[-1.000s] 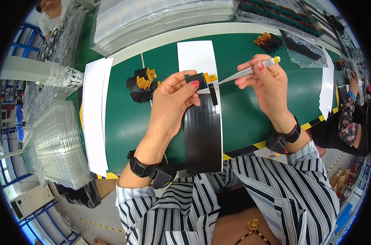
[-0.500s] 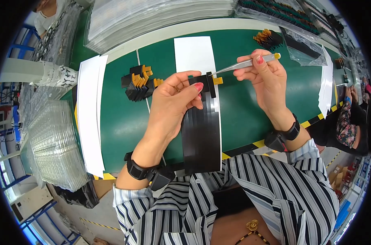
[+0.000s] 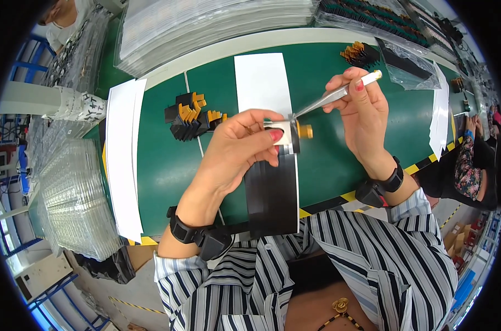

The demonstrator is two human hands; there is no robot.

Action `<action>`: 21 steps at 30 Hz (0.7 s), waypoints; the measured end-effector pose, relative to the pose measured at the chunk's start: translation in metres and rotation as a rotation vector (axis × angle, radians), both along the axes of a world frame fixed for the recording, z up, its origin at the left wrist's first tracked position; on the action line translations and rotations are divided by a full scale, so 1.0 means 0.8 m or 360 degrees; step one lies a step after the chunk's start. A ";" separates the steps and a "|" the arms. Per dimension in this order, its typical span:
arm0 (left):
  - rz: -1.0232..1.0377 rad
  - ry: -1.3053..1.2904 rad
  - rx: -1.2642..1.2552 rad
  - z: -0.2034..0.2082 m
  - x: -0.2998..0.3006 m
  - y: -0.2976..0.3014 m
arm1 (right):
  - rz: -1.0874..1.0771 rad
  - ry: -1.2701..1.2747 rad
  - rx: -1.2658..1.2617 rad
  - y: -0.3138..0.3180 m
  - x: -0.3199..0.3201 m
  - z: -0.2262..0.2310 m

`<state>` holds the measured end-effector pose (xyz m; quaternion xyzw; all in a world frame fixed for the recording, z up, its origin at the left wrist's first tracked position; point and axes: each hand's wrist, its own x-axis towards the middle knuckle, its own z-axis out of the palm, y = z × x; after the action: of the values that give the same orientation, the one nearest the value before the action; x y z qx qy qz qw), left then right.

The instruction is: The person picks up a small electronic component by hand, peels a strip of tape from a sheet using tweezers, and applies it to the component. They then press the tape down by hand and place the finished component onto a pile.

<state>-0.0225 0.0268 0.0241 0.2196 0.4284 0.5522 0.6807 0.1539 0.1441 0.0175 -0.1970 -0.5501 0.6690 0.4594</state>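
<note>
Between the thumb and fingers of my left hand (image 3: 228, 149) is a small flat panel (image 3: 284, 135) with a pale, shiny face, a dark strip along its right edge and an amber flex tail. My right hand (image 3: 365, 113) pinches metal tweezers (image 3: 332, 98) slanting down to the left. Their tips meet the upper end of the panel's dark strip; whether they grip anything there is too small to tell. Below the panel lies a sheet of black strips (image 3: 272, 193) on white paper (image 3: 262, 80). My fingers cover part of the panel.
On the green mat (image 3: 167, 176), a pile of black panels with amber tails (image 3: 185, 124) lies left, another (image 3: 361, 55) far right. White sheets (image 3: 123, 160) line the left edge. A clear plastic bag (image 3: 410, 69) lies back right; clear tray stacks (image 3: 217, 33) stand behind.
My left hand has tilted the panel, so its face looks pale instead of black, and lowered it slightly. The tweezers have followed down and now slant more steeply.
</note>
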 end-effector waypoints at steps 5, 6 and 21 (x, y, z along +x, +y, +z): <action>-0.0084 -0.0187 0.0078 -0.001 0.009 0.001 | -0.0223 0.0272 0.0209 0.001 0.001 0.002; 0.0063 -0.0271 0.0083 -0.003 0.013 0.001 | -0.0347 0.0341 0.0501 0.002 0.004 0.000; 0.0395 -0.0169 0.0296 -0.013 0.035 0.001 | -0.0157 -0.0607 0.0954 -0.042 -0.014 0.006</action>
<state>0.0055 0.0278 0.0137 0.1977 0.3628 0.6801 0.6057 0.1429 0.1108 0.0225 -0.2012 -0.7876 0.4062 0.4175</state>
